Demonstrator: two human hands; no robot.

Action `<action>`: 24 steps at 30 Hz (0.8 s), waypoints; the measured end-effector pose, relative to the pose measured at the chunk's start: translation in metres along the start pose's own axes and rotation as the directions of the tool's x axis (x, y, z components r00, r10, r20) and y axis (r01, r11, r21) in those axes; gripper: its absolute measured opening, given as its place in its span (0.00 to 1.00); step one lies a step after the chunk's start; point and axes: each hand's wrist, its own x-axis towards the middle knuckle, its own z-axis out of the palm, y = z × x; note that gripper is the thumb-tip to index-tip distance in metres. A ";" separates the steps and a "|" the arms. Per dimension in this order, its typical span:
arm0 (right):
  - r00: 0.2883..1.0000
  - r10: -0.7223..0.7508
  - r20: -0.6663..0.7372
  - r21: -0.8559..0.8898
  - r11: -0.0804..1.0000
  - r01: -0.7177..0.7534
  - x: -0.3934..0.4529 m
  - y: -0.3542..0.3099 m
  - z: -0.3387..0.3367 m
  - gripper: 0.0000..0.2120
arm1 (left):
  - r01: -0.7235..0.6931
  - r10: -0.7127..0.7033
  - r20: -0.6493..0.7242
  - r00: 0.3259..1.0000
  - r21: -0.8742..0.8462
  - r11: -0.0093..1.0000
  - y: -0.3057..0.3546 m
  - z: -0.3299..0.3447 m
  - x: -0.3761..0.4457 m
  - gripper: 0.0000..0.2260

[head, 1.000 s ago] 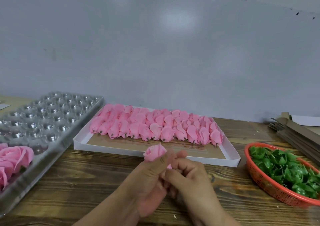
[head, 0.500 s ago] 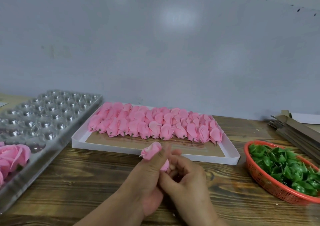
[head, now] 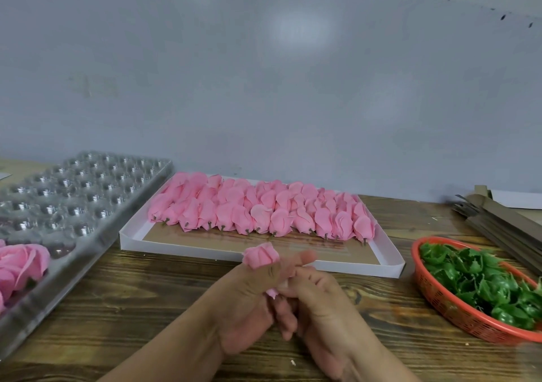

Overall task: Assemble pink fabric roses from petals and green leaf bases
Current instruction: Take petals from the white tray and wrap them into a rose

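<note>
We note one pink rosebud (head: 260,256), petals furled, raised just in front of the white tray (head: 390,264); rows of pink buds (head: 261,210) lie inside; green leaf bases (head: 481,282) right of it.

Soft even light, pale glare on the wall (head: 296,30), edges slightly bowed.

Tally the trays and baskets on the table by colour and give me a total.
Clear blister tray: 1
White tray: 1
Orange basket: 1
Total: 3
</note>
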 end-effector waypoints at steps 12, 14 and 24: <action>0.988 0.117 0.099 0.089 0.988 -0.126 0.000 0.001 -0.002 0.12 | 0.032 -0.033 -0.005 0.999 -0.143 0.989 0.001 -0.006 0.000 0.42; 0.988 0.136 0.069 -0.075 0.989 -0.130 0.001 -0.002 -0.009 0.12 | 0.042 -0.055 -0.077 0.995 -0.158 0.986 0.001 -0.005 0.003 0.32; 0.690 -0.499 -0.524 -0.852 0.294 -0.434 -0.023 -0.086 -0.134 0.09 | -0.023 -0.031 -0.282 0.959 -0.188 0.982 -0.007 -0.008 0.010 0.13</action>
